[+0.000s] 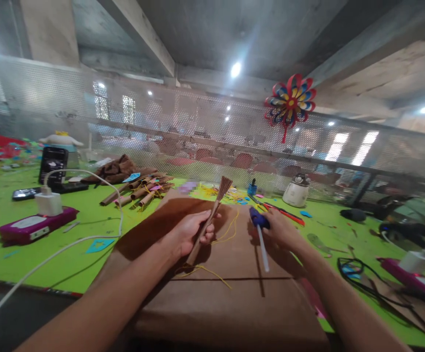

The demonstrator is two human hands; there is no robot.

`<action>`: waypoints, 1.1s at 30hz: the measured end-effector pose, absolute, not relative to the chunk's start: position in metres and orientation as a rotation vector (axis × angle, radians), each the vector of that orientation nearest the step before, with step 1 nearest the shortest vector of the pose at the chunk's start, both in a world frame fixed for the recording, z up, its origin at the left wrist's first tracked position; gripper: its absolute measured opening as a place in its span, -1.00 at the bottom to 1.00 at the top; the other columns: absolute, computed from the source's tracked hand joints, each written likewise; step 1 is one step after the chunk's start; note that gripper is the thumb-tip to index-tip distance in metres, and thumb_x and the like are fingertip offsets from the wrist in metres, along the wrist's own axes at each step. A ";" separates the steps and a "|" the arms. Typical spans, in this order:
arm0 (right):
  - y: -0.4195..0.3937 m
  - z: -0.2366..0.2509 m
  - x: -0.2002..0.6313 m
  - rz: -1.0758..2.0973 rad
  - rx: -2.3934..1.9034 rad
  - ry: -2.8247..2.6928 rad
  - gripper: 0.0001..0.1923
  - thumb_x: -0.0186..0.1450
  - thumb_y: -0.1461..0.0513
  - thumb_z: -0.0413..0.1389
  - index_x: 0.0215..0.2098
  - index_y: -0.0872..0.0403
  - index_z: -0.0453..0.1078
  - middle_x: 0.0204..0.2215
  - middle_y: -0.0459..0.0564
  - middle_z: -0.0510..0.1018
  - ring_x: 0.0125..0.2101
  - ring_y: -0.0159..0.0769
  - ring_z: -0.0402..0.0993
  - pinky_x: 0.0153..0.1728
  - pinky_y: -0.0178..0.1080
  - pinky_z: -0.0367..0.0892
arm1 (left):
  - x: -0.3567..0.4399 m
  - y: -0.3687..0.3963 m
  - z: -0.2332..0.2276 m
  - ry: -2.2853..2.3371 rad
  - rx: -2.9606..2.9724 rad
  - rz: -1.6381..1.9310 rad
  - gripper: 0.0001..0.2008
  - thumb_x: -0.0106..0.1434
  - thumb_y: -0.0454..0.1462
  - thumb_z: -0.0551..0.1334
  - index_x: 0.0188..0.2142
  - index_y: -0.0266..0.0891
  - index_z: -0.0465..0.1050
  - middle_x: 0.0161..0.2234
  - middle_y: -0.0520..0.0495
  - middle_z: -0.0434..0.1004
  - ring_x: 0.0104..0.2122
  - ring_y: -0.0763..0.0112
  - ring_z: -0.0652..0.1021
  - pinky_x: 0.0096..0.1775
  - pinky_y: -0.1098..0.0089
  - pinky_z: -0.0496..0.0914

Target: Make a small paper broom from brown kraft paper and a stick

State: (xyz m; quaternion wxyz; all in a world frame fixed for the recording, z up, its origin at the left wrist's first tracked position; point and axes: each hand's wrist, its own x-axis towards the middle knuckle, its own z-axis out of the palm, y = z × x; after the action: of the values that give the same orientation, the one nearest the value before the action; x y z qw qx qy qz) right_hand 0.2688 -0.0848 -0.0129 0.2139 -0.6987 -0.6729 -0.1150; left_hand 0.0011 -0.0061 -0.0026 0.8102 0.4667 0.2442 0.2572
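Brown paper rolled into a stick [208, 222] with a frayed top sits in the left hand [190, 234], fingers closed around its lower half, above a brown sheet [216, 293] on the green table [69, 234]. Right hand [280, 230] grips a blue glue gun [259, 219] (its white glue rod points toward the camera), just beside the stick, with 1 yellow string [230, 230] between them.

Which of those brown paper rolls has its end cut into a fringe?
The roll in the left hand, its top fanned out. The rolls in the pile behind look plain-ended.
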 end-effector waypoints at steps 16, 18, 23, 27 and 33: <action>-0.076 0.017 0.186 0.612 -1.074 -1.822 -0.70 0.27 0.06 0.05 -0.37 0.09 0.49 -0.49 -0.05 0.53 -0.45 -0.37 0.42 -0.37 -0.29 0.32 | 0.000 -0.026 0.002 0.211 1.151 0.335 -0.78 0.31 -0.16 0.04 -0.24 -0.28 0.31 -0.65 0.13 0.13 -0.71 0.66 0.10 -0.68 0.63 0.00; -0.075 0.015 0.184 0.663 -1.029 -1.769 -0.67 0.27 0.04 0.05 -0.42 0.11 0.49 -0.53 -0.05 0.51 -0.47 -0.38 0.42 -0.35 -0.29 0.32 | 0.000 -0.028 0.004 0.200 1.170 0.322 -0.77 0.31 -0.15 0.03 -0.24 -0.28 0.31 -0.65 0.13 0.13 -0.70 0.64 0.13 -0.67 0.63 0.01; -0.071 0.007 0.182 0.792 -0.945 -1.539 -0.63 0.23 0.00 0.09 -0.38 0.14 0.51 -0.60 -0.04 0.49 -0.55 -0.37 0.39 -0.38 -0.24 0.33 | 0.000 -0.026 0.003 0.233 1.183 0.301 -0.75 0.31 -0.13 0.03 -0.22 -0.26 0.30 -0.65 0.12 0.16 -0.70 0.62 0.14 -0.68 0.62 0.00; -0.071 0.002 0.176 0.807 -0.925 -1.399 -0.63 0.21 0.00 0.11 -0.50 0.14 0.47 -0.66 -0.06 0.45 -0.59 -0.38 0.34 -0.41 -0.25 0.29 | 0.004 -0.028 0.002 0.265 1.259 0.316 -0.71 0.32 -0.11 0.00 -0.18 -0.27 0.33 -0.66 0.13 0.17 -0.72 0.63 0.13 -0.68 0.60 0.00; -0.072 -0.001 0.171 0.799 -0.903 -1.267 -0.63 0.17 0.01 0.15 -0.58 0.13 0.37 -0.67 -0.09 0.41 -0.61 -0.41 0.29 -0.48 -0.28 0.24 | 0.013 -0.036 0.000 0.404 1.402 0.460 -0.57 0.24 0.07 0.04 -0.21 -0.24 0.33 -0.64 0.12 0.22 -0.71 0.61 0.18 -0.68 0.59 0.03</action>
State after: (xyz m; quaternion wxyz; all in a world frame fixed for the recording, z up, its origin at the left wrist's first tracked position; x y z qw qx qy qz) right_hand 0.1708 -0.0724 -0.0011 0.6415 -0.3960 -0.5557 0.3506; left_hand 0.0131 -0.0360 -0.0001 0.7212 0.6348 0.1830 0.2084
